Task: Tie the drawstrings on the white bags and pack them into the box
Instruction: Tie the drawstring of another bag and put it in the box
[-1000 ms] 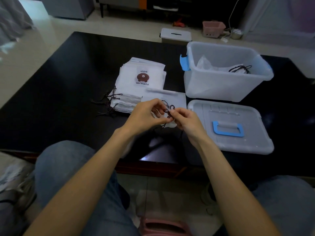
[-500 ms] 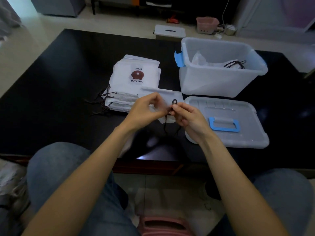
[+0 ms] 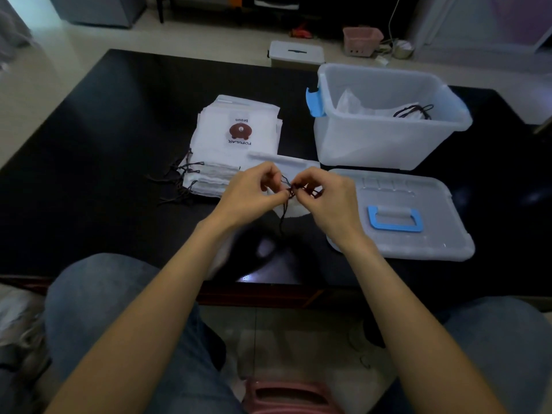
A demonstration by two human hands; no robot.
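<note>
Over the black table's near middle, my left hand (image 3: 249, 192) and my right hand (image 3: 327, 198) both pinch the dark drawstring (image 3: 288, 189) of one white bag (image 3: 286, 167), which lies flat beneath them. A loose end of the string dangles below the pinch. A stack of white bags (image 3: 239, 144) with a brown bear print sits just behind my left hand, its drawstrings trailing to the left. At the back right stands the clear plastic box (image 3: 388, 144) with blue latches, holding a few tied bags (image 3: 385, 109).
The box's lid (image 3: 418, 231) with a blue handle lies flat on the table, right of my hands. The black table (image 3: 89, 174) stretches left. My knees in jeans are below its near edge. A small closed bin (image 3: 295, 52) and a pink basket (image 3: 361, 40) sit on the floor beyond.
My fingers have shifted on the drawstring: the small loop raised between them half a second ago has gone, and the hands have drawn slightly apart with the string between them.
</note>
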